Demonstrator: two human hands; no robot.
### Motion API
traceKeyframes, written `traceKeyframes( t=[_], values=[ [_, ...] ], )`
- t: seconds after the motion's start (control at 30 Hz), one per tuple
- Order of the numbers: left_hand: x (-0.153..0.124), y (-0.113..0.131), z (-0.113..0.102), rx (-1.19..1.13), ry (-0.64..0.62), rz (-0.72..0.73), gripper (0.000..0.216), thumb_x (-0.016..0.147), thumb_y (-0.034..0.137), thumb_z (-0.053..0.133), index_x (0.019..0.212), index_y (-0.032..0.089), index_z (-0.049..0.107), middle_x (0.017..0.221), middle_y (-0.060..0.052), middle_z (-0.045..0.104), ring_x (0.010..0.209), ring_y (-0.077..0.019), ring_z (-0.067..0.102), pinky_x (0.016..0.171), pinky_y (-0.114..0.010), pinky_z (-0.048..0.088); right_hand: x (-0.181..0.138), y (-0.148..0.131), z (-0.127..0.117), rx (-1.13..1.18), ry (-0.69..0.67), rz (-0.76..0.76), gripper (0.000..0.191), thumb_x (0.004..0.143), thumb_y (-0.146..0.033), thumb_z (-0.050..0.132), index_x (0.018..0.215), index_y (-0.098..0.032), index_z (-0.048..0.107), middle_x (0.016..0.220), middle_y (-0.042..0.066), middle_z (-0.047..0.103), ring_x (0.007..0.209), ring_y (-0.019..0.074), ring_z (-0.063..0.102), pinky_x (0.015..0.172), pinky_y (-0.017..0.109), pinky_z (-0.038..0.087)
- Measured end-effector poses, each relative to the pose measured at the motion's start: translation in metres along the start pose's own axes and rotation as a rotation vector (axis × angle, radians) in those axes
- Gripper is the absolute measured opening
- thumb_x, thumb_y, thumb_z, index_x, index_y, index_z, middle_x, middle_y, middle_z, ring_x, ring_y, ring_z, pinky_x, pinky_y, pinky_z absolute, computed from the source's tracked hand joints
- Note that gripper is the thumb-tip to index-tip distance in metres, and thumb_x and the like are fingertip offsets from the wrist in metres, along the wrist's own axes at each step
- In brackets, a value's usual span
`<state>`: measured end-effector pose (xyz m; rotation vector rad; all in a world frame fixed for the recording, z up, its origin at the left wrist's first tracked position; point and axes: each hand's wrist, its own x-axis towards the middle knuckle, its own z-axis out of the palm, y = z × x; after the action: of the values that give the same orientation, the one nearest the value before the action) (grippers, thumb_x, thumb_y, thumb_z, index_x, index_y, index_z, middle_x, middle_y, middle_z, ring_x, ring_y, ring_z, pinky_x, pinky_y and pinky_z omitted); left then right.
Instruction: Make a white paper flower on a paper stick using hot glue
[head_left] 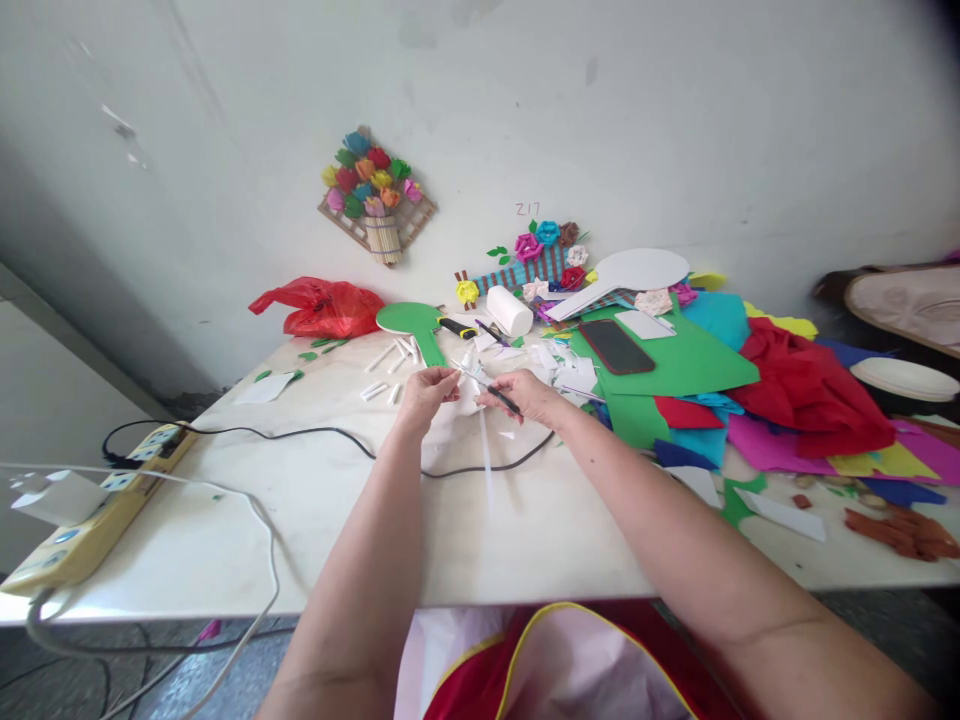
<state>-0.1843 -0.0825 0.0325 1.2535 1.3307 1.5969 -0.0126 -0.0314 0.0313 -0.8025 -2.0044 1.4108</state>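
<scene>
In the head view, my left hand (pixel 431 395) is closed, thumb and fingertips pinched on a small white piece of paper. My right hand (pixel 525 395) is closed around scissors (pixel 504 400) with dark handles, whose silver blades reach left to the left fingertips. A thin white paper strip (pixel 487 465) extends down below the hands; where its upper end is held I cannot tell. White paper scraps (pixel 555 365) lie just beyond the right hand. Short white paper rolls (pixel 394 355) rest beyond the left hand, beside a green paddle-shaped board (pixel 409 320).
A black cable (pixel 322 430) crosses the table near the hands, from a yellow power strip (pixel 112 500) at left. Behind are a red plastic bag (pixel 326 308), a yellow-black cutter (pixel 456 328) and a white roll (pixel 510 311). Rightward lie a phone (pixel 616 347) and coloured sheets (pixel 697 365).
</scene>
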Motion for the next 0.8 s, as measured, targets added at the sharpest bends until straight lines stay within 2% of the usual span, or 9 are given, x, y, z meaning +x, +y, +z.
traceKeyframes(
  t=[0.2, 0.4, 0.63, 0.8],
  values=[
    [0.003, -0.007, -0.005, -0.091, -0.039, -0.009, 0.029, 0.059, 0.040, 0.071, 0.067, 0.014, 0.061, 0.054, 0.002, 0.053, 0.049, -0.0066, 0.047, 0.057, -0.025, 0.048, 0.002, -0.002, 0.000, -0.009, 0.068, 0.008, 0.030, 0.057, -0.041, 0.070, 0.065, -0.014, 0.059, 0.043, -0.007, 0.042, 0.035, 0.0051, 0.035, 0.030, 0.018, 0.031],
    [0.003, -0.009, -0.008, -0.321, -0.175, 0.016, 0.031, 0.063, 0.033, 0.071, 0.087, 0.015, 0.062, 0.064, 0.002, 0.054, 0.055, -0.0062, 0.050, 0.060, -0.024, 0.050, 0.011, 0.009, -0.004, -0.040, 0.289, -0.051, 0.028, 0.060, -0.039, 0.065, 0.075, -0.016, 0.063, 0.051, -0.004, 0.052, 0.039, 0.0080, 0.042, 0.035, 0.021, 0.038],
    [-0.002, -0.004, -0.006, -0.501, -0.281, 0.009, 0.031, 0.063, 0.026, 0.073, 0.089, 0.016, 0.061, 0.068, 0.001, 0.053, 0.057, -0.0063, 0.050, 0.062, -0.025, 0.053, 0.009, 0.013, -0.013, -0.480, 0.487, -0.135, 0.023, 0.070, -0.040, 0.055, 0.068, -0.020, 0.065, 0.050, -0.001, 0.055, 0.049, 0.0118, 0.050, 0.046, 0.021, 0.033],
    [-0.006, 0.000, -0.004, -0.561, -0.336, -0.030, 0.025, 0.065, 0.025, 0.071, 0.085, 0.016, 0.060, 0.065, 0.003, 0.047, 0.055, -0.0052, 0.046, 0.060, -0.025, 0.053, 0.003, 0.007, -0.016, -0.748, 0.608, -0.011, 0.026, 0.071, -0.043, 0.053, 0.080, -0.024, 0.069, 0.071, 0.002, 0.067, 0.067, 0.0169, 0.058, 0.053, 0.023, 0.034]
  ],
)
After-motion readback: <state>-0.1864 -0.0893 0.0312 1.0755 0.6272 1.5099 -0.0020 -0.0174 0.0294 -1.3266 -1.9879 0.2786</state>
